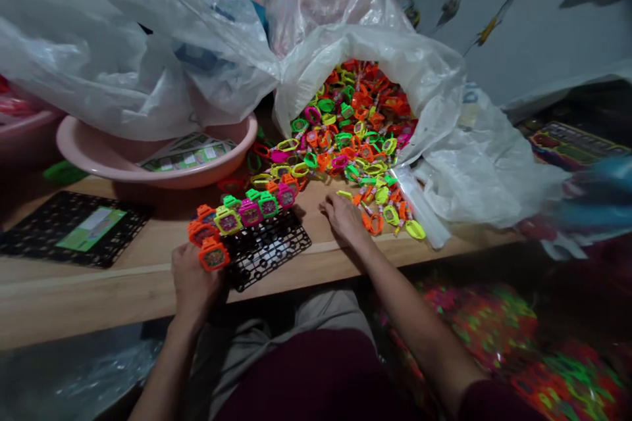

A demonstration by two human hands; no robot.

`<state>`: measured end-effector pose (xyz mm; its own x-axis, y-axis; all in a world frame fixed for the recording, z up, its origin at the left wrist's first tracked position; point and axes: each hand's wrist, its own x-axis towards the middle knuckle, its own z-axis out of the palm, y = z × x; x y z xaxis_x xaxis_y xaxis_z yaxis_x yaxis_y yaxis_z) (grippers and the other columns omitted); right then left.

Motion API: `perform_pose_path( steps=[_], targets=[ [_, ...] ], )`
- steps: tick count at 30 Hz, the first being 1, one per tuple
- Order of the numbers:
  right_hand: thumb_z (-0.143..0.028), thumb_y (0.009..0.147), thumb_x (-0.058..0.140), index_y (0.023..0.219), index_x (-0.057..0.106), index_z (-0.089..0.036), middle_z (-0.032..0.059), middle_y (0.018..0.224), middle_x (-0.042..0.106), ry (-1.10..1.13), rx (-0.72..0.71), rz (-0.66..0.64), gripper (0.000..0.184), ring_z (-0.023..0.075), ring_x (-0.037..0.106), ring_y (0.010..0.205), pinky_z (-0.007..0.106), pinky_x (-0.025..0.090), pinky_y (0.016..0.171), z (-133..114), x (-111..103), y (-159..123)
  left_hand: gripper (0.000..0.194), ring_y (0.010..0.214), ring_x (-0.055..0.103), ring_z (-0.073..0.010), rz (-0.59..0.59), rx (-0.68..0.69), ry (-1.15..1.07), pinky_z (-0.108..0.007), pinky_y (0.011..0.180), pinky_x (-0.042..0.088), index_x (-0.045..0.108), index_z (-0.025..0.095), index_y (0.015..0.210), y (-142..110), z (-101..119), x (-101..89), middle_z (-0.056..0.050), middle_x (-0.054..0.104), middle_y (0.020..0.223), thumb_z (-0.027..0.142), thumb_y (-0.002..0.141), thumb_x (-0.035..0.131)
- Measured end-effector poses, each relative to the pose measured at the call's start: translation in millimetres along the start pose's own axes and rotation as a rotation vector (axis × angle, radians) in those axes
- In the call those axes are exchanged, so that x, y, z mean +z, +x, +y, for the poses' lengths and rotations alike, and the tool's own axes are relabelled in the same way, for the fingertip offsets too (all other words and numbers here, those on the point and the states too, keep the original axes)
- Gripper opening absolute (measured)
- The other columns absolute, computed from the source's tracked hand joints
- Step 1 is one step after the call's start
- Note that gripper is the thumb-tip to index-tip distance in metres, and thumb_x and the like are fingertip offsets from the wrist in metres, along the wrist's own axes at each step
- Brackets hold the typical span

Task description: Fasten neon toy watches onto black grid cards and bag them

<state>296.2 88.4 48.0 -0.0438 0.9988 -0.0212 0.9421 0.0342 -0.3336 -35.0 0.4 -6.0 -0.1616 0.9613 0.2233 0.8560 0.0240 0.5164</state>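
Right fingers [332, 205] spread flat beside loose neon toy watches [380, 205] spilling from a plastic sack [424, 72]; left hand [193, 279] curls against an orange watch [214, 254], end of a row [251, 209] on a black plastic grid [269, 256] atop a wooden table [99, 289].

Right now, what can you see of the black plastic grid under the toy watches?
The black plastic grid is a flat lattice of small openings, lying at a slant on the wooden table near its front edge. Bright toy watches in orange, pink and green rest across its far part. The person's left hand is at its left end, beside the watches.
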Motion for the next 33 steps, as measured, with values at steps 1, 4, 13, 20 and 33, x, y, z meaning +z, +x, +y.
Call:
perform_pose_path(
  steps=[1, 4, 13, 20, 33],
  targets=[
    [-0.039, 0.109, 0.053, 0.115, 0.073, -0.022, 0.0134, 0.115, 0.074, 0.009, 0.000, 0.014, 0.027, 0.0271, 0.067, 0.110, 0.034, 0.049, 0.090, 3, 3, -8, 0.013, 0.086, 0.058, -0.0292, 0.009, 0.000, -0.002, -0.046, 0.092, 0.044, 0.055, 0.024, 0.077, -2, 1, 0.4, -0.010, 0.064, 0.081, 0.030, 0.084, 0.046],
    [-0.030, 0.100, 0.062, 0.107, 0.070, -0.020, 0.0117, 0.106, 0.074, 0.172, -0.001, 0.083, 0.014, 0.0257, 0.068, 0.100, 0.035, 0.050, 0.087, 13, 14, -30, 0.013, 0.088, 0.060, -0.0300, 0.042, -0.022, -0.008, -0.046, 0.092, 0.046, 0.055, 0.025, 0.075, -8, 4, 3.5, -0.012, 0.067, 0.082, 0.029, 0.083, 0.045],
    [-0.033, 0.093, 0.067, 0.105, 0.074, -0.021, 0.0073, 0.104, 0.078, 0.908, -0.335, -0.098, 0.019, 0.0240, 0.073, 0.095, 0.036, 0.057, 0.088, -57, 56, -62, 0.017, 0.098, 0.058, -0.0305, 0.056, -0.034, -0.024, -0.043, 0.095, 0.047, 0.064, 0.022, 0.088, -17, 0, 9.0, -0.013, 0.072, 0.096, 0.027, 0.088, 0.047],
    [-0.024, 0.094, 0.068, 0.101, 0.073, -0.020, 0.0072, 0.101, 0.080, 0.861, -0.464, -0.185, 0.010, 0.0240, 0.074, 0.091, 0.032, 0.056, 0.084, -118, 89, -56, 0.014, 0.098, 0.059, -0.0317, 0.050, -0.003, -0.019, -0.046, 0.096, 0.046, 0.065, 0.022, 0.087, -17, 1, 10.0, -0.014, 0.072, 0.097, 0.028, 0.086, 0.052],
    [-0.010, 0.088, 0.054, 0.103, 0.066, -0.019, 0.0103, 0.101, 0.075, 0.668, -0.613, -0.055, 0.021, 0.0244, 0.069, 0.092, 0.033, 0.055, 0.085, -115, 104, -59, 0.022, 0.108, 0.055, -0.0343, 0.052, -0.034, -0.030, -0.047, 0.096, 0.045, 0.070, 0.019, 0.100, -25, 9, 11.3, -0.015, 0.073, 0.108, 0.029, 0.090, 0.054]
  ],
)
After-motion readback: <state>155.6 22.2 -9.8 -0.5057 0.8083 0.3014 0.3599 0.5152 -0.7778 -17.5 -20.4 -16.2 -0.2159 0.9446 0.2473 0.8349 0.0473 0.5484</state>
